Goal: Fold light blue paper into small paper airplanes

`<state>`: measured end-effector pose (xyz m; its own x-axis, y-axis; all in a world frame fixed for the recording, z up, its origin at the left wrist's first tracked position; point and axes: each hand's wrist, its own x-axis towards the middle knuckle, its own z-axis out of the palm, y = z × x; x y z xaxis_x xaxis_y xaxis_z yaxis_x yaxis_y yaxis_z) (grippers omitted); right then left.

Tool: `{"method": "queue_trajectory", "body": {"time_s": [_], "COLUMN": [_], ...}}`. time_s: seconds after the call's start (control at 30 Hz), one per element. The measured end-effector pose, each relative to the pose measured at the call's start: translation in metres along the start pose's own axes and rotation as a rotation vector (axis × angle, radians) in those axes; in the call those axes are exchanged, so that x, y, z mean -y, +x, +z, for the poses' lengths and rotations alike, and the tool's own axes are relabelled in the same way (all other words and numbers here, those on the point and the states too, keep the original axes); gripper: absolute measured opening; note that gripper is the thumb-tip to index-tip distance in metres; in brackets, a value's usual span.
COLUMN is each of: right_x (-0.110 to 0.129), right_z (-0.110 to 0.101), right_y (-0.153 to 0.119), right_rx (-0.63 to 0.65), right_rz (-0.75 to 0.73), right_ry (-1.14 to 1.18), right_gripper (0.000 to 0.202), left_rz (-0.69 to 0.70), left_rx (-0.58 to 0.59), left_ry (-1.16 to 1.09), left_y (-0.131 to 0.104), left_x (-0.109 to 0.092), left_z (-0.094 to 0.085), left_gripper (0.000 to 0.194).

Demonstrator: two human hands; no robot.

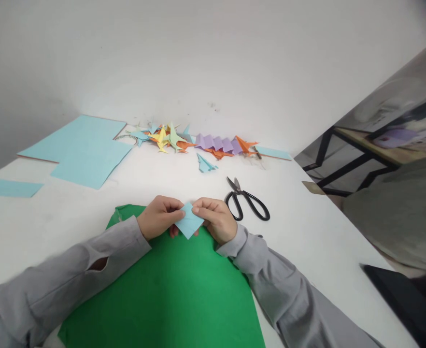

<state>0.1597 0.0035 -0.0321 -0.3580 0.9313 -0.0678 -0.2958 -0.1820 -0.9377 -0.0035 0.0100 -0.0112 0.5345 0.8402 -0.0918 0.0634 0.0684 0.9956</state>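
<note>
A small light-blue piece of folded paper (189, 225) is held up between both hands, one corner pointing down toward me. My left hand (161, 216) pinches its left side with thumb and fingers. On the opposite side my right hand (217, 218) grips it in the same way, thumb on top. Beneath the hands lies a green sheet (162, 295) that spreads toward me on the table. Black-handled scissors (247, 199) rest just right of my right hand, blades slightly apart and pointing away.
Large light-blue sheets (90, 150) and a small blue strip (13, 188) lie at the left. Along the wall sit several folded paper figures (169, 137), a pleated purple paper (218, 143) and a blue folded piece (205, 164). A dark flat object (397, 295) is at the right edge.
</note>
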Motion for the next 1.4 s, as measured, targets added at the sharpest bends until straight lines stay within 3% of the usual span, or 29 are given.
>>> {"method": "queue_trajectory", "body": {"time_s": [0.27,1.07,1.23,1.4], "right_x": [0.0018,-0.0007,-0.0013,0.0005], "right_z": [0.0023,0.0020,0.0018,0.0023], "right_y": [0.0007,0.0004,0.0008,0.0022], "right_rx": [-0.058,-0.128,-0.133,-0.107], "right_rz": [-0.024,-0.055,-0.076,-0.063], "right_ry": [0.090,-0.093,-0.096,0.009], "right_gripper": [0.019,0.023,0.022,0.027], "left_rz": [0.001,-0.038,-0.053,-0.018], "left_rx": [-0.050,-0.063,-0.045,-0.119], "left_ry": [-0.031,-0.155,-0.095,-0.121], "left_y": [-0.0005,0.0025,0.0019,0.0020], "left_x": [0.0007,0.0029,0.0015,0.0010], "left_z": [0.0015,0.0012,-0.0001,0.0015], "left_gripper": [0.018,0.040,0.025,0.023]}}
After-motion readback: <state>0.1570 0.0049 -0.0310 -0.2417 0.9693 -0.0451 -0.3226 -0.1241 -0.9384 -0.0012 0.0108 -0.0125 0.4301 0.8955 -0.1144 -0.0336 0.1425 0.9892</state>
